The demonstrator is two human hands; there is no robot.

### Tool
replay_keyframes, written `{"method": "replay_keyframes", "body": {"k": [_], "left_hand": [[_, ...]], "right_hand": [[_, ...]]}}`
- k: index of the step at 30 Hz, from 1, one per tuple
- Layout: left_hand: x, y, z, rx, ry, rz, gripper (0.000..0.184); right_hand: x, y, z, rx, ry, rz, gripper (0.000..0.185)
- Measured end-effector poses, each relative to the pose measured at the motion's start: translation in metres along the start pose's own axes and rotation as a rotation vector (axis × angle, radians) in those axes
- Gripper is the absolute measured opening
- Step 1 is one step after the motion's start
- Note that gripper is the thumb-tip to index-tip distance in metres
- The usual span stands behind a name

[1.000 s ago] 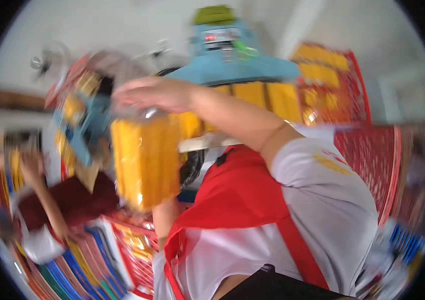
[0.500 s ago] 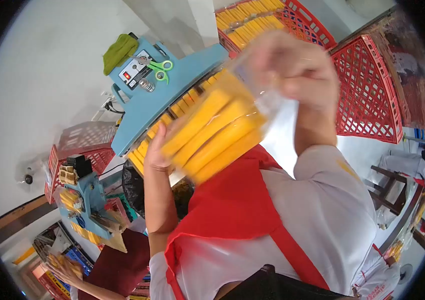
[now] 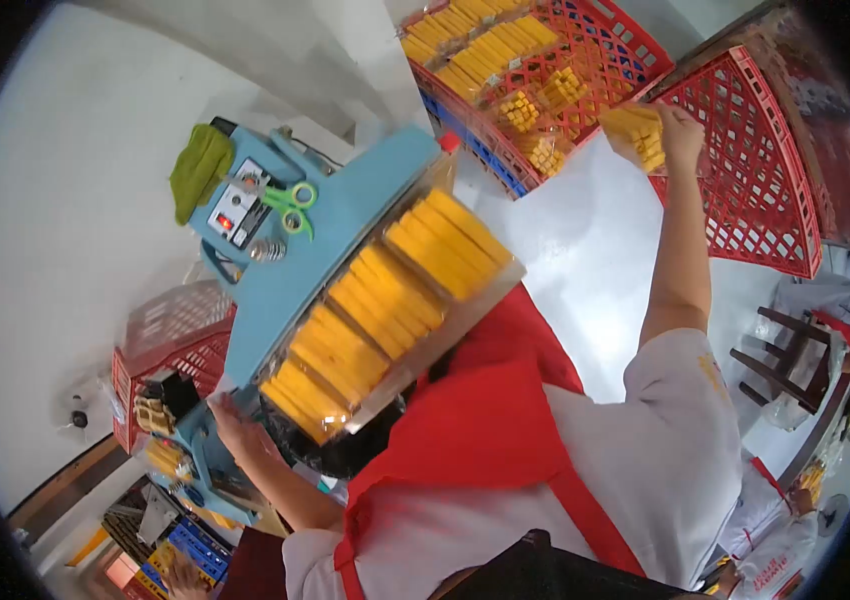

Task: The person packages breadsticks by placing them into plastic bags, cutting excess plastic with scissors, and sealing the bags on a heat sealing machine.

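My right hand [image 3: 683, 138] is stretched out to the upper right, closed on a clear plastic pack of yellow sticks [image 3: 635, 136] near a red crate. At the lower left, my left hand [image 3: 235, 428] is beside the near end of a blue sealing machine [image 3: 330, 235], its fingers stretched out and holding nothing visible. Several bagged bundles of yellow sticks [image 3: 385, 302] lie side by side along the machine's front ledge. Green-handled scissors [image 3: 293, 204] and a green cloth [image 3: 202, 170] rest on top of the machine.
A red crate [image 3: 635, 42] at the top holds several yellow packs [image 3: 495, 55]. Another red crate [image 3: 745, 170] leans at the right. A second blue machine [image 3: 207, 450] stands at the lower left, near another person's hand [image 3: 183, 577]. A dark stool [image 3: 795, 360] is at the right.
My right hand has carried the pack from in front of my chest to the upper right. My left hand has let go of it and moved down left. The bundles on the ledge now show fully.
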State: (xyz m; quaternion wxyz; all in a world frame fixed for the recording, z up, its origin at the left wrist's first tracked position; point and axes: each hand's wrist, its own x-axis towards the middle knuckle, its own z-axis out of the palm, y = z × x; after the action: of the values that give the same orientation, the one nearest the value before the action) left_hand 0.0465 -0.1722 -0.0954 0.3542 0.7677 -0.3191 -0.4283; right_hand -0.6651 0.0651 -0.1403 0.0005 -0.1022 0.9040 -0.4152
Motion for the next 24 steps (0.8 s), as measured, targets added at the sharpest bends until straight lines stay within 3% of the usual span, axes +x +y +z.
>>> {"method": "replay_keyframes", "body": {"k": [1, 3, 6, 8, 10, 12, 17, 20, 22, 24], "left_hand": [[0.012, -0.015, -0.012, -0.003, -0.005, 0.003, 0.042], [0.041, -0.041, -0.025, -0.308, -0.602, -0.26, 0.07], [-0.008, -0.018, 0.016, -0.383, -0.618, -0.262, 0.078], [-0.004, -0.023, 0.014, -0.394, -0.508, -0.255, 0.078], [-0.01, -0.015, 0.018, -0.339, -0.535, -0.271, 0.078], [-0.017, -0.007, 0.027, -0.263, -0.299, -0.238, 0.08], [0.02, -0.03, -0.008, -0.036, -0.267, -0.12, 0.088], [0.003, -0.02, 0.009, -0.058, -0.186, -0.206, 0.089], [-0.007, -0.015, 0.021, -0.055, -0.149, -0.195, 0.086], [-0.01, -0.016, 0.025, -0.052, -0.104, -0.181, 0.083]], "right_hand": [[0.016, 0.027, 0.018, 0.002, 0.006, 0.0, 0.023], [0.042, 0.081, 0.063, -0.069, 0.134, -0.007, 0.03], [0.049, 0.113, 0.109, -0.191, 0.101, 0.008, 0.036], [0.049, 0.132, 0.147, -0.371, 0.12, 0.164, 0.034], [0.046, 0.152, 0.178, -0.414, 0.027, 0.175, 0.032], [0.041, 0.168, 0.212, -0.655, -0.034, 0.252, 0.032], [0.028, 0.162, 0.245, -0.577, -0.236, 0.245, 0.034], [0.055, 0.202, 0.265, -0.598, -0.367, 0.244, 0.036], [0.067, 0.195, 0.261, -0.981, -0.89, -0.488, 0.039], [0.073, 0.126, 0.23, -0.522, -0.941, 0.448, 0.042]]}}
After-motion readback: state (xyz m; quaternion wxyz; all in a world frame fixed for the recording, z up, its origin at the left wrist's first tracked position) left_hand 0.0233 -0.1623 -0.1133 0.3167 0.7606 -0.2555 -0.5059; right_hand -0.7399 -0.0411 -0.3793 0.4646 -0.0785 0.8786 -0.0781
